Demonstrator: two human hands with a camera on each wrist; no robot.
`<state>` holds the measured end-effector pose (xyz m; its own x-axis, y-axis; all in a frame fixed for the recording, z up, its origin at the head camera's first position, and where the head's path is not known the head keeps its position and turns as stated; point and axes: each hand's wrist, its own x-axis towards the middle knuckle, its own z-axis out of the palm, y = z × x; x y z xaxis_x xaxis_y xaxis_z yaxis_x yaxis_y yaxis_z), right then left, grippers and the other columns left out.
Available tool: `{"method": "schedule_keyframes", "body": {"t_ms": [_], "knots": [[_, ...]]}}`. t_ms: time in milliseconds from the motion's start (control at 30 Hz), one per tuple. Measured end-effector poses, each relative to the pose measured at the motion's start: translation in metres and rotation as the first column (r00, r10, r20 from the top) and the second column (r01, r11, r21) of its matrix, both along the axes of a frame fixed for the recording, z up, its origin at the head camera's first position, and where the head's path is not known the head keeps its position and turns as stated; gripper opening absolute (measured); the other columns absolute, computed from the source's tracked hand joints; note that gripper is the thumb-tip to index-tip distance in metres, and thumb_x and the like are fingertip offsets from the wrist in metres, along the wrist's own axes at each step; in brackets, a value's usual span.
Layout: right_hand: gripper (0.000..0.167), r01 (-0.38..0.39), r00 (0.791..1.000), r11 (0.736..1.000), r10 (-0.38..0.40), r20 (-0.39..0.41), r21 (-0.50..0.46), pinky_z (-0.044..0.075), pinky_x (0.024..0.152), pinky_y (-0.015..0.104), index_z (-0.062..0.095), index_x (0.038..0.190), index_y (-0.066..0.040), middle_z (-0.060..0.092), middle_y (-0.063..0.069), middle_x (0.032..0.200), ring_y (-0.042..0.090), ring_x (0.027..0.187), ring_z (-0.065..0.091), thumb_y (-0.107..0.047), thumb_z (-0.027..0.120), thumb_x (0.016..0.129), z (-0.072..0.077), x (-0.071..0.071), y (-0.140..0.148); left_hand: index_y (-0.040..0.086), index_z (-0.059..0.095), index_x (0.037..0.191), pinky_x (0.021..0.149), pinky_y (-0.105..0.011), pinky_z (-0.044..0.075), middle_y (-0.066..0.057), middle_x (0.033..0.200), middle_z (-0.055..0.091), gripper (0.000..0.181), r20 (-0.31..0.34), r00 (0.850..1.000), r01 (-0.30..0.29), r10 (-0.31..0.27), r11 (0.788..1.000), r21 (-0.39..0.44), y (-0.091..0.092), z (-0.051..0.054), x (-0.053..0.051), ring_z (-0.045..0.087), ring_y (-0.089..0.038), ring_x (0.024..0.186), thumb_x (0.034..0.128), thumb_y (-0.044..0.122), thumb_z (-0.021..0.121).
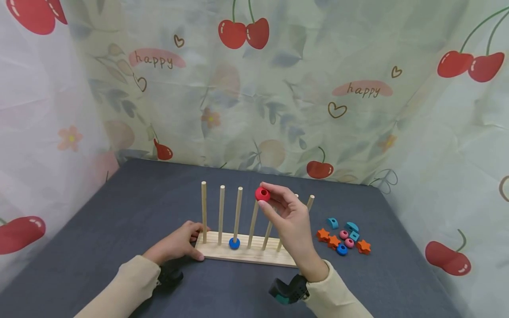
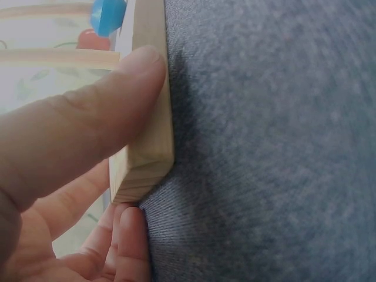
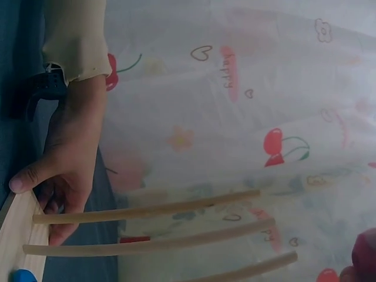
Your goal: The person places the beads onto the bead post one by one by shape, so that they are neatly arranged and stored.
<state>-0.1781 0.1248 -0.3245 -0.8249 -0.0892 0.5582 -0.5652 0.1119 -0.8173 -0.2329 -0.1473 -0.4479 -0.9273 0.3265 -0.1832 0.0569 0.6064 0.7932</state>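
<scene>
My left hand [image 1: 180, 242] grips the left end of a wooden peg board [image 1: 250, 255], thumb on its front edge and fingers behind; the left wrist view shows the thumb [image 2: 88, 111] pressed along the wood. Between thumb and fingertips, my right hand [image 1: 293, 223] pinches a red bead [image 1: 259, 196] at the top of the fourth peg [image 1: 253, 225] from the left. Whether the bead touches that peg I cannot tell. A blue bead [image 1: 234, 244] sits at the foot of the third peg [image 1: 238, 212]. My right hand partly hides the right-hand pegs.
Right of the board lie loose pieces on the dark cloth: orange stars [image 1: 363, 247], pink beads [image 1: 349, 243], a blue bead [image 1: 341, 250], light blue half-rounds [image 1: 351, 227] and a light blue square piece [image 1: 354, 236]. Cherry-print curtains [image 1: 278, 132] enclose the table.
</scene>
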Motion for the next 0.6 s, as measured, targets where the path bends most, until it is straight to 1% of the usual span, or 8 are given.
{"method": "schedule_keyframes", "body": {"t_ms": [167,400,500,600], "knots": [[0.039,-0.003,0.997,1.0,0.004,-0.083,0.015,0.049,0.094,0.025,0.06,0.126,-0.002,0.059,0.011,0.125,0.017,0.11,0.06,0.001,0.068,0.087,-0.002,-0.007,-0.009,0.005,0.058,0.127,0.099,-0.052,0.042,-0.014,0.116,0.044,0.071,0.003,1.0,-0.002,0.002,1.0,0.001,0.0,0.0,0.0,0.052,-0.033,0.113,0.0632,0.007,0.09],[0.038,0.004,0.986,1.0,0.0,-0.167,0.023,0.044,0.102,0.026,0.059,0.126,-0.002,0.058,0.011,0.123,0.018,0.114,0.056,-0.001,0.067,0.088,-0.005,-0.017,-0.02,0.005,0.058,0.126,0.098,-0.052,0.043,-0.014,0.116,0.045,0.07,-0.009,1.0,0.011,-0.011,1.0,0.0,0.0,0.001,0.0,0.054,-0.033,0.111,0.0635,0.007,0.089],[0.038,0.004,0.982,1.0,0.001,-0.187,0.023,0.042,0.104,0.026,0.059,0.126,-0.001,0.058,0.011,0.123,0.018,0.115,0.056,-0.002,0.066,0.089,-0.007,-0.021,-0.023,0.004,0.058,0.126,0.098,-0.053,0.043,-0.015,0.116,0.045,0.07,-0.008,1.0,0.015,-0.015,1.0,-0.004,0.0,0.001,0.0,0.054,-0.033,0.111,0.0636,0.007,0.089],[0.037,0.007,0.983,1.0,-0.003,-0.181,0.022,0.043,0.103,0.026,0.059,0.126,0.0,0.058,0.011,0.122,0.018,0.114,0.056,-0.003,0.066,0.09,-0.009,-0.023,-0.027,0.003,0.058,0.126,0.098,-0.052,0.043,-0.015,0.115,0.045,0.07,-0.006,1.0,0.011,-0.011,1.0,-0.002,0.001,0.001,-0.001,0.054,-0.033,0.111,0.0631,0.006,0.09]]}}
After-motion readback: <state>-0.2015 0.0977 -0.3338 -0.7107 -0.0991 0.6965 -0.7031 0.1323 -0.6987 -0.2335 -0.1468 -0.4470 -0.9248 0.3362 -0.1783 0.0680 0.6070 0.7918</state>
